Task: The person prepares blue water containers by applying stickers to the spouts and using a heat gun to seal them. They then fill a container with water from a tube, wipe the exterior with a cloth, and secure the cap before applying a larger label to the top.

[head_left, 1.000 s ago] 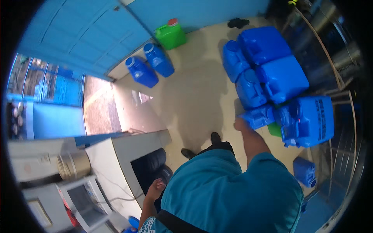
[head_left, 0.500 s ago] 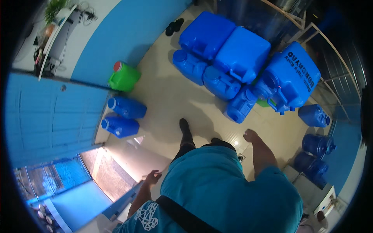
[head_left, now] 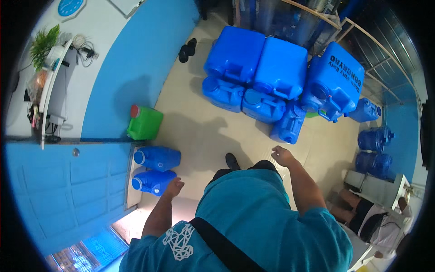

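Blue plastic sits behind the left hand [head_left: 175, 186] on my feed: its fingers are slightly spread around nothing, below and right of the green jug [head_left: 147, 124], and overlap the edge of the lower blue jug [head_left: 148, 182], though I cannot tell whether they touch. The right hand [head_left: 282, 157] is farther right of the green jug, fingers loosely curled and gripping nothing I can see; I cannot tell if the tips meet the palm. Near it, right of the green jug, is the small blue jug [head_left: 288, 123], a strip of floor between. The upper blue jug [head_left: 162, 157] is just below the green jug. For moving I have open beige floor [head_left: 195, 136] from the green jug across to the large blue jugs [head_left: 282, 61]; the blue wall [head_left: 115, 68] bounds it above and left of that jug, the blue door [head_left: 68, 190] below. Well to its lower right I make out another person [head_left: 378, 222]. Against a second ago, the right hand has come away from the small blue jug, the left has gone from the dark cabinet opening to the lower blue jug, and my view has turned, bringing in the wall clock [head_left: 71, 6] above the green jug.
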Action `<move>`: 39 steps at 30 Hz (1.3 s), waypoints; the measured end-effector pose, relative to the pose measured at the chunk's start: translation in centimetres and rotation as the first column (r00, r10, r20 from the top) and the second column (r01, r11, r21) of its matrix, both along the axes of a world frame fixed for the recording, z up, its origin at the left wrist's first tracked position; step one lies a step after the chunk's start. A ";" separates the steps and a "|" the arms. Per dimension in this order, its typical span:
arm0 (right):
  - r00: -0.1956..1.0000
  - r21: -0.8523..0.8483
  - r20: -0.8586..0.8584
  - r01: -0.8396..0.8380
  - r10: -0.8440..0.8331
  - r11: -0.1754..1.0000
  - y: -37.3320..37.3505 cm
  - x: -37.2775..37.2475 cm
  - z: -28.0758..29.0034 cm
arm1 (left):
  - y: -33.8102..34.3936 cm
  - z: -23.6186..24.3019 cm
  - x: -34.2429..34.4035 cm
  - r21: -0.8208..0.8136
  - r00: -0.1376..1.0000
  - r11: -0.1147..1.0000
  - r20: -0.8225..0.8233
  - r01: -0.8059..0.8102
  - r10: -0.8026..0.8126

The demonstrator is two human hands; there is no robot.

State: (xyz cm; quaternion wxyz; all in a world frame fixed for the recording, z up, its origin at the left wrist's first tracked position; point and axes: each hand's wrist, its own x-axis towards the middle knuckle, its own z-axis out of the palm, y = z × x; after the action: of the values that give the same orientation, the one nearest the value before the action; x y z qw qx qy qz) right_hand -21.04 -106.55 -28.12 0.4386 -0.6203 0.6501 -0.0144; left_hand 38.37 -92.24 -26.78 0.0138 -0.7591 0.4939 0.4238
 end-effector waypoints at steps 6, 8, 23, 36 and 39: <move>0.987 -0.002 0.080 0.138 -0.138 0.990 1.6 0.8 2.1 | -3.8 -5.5 7.6 0.037 0.968 0.968 0.007 0.250 -0.250; 0.981 0.164 -0.122 0.168 -0.149 0.972 2.6 -0.5 1.6 | -6.6 -5.7 6.9 0.088 0.975 0.971 -0.036 0.221 -0.219; 0.985 0.156 -0.160 -0.044 0.069 0.987 -21.0 3.9 -13.9 | -19.9 5.7 3.6 0.201 0.957 0.938 -0.119 0.283 -0.264; 0.938 -0.247 0.164 0.339 -0.306 0.908 -22.4 6.4 -15.6 | -51.9 -3.4 -13.2 0.027 0.355 0.362 0.139 0.932 -0.924; 0.836 0.343 -0.248 0.549 -0.490 0.762 -10.8 3.5 -13.5 | -60.0 -9.2 -21.3 -0.221 0.256 0.186 0.346 0.957 -0.903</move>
State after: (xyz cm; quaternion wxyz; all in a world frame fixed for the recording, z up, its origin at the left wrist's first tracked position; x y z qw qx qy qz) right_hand -17.59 -117.38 -41.67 0.4865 -0.3116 0.8151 0.0425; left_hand 17.05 -152.26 -36.02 0.1506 -0.3148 0.9222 0.1666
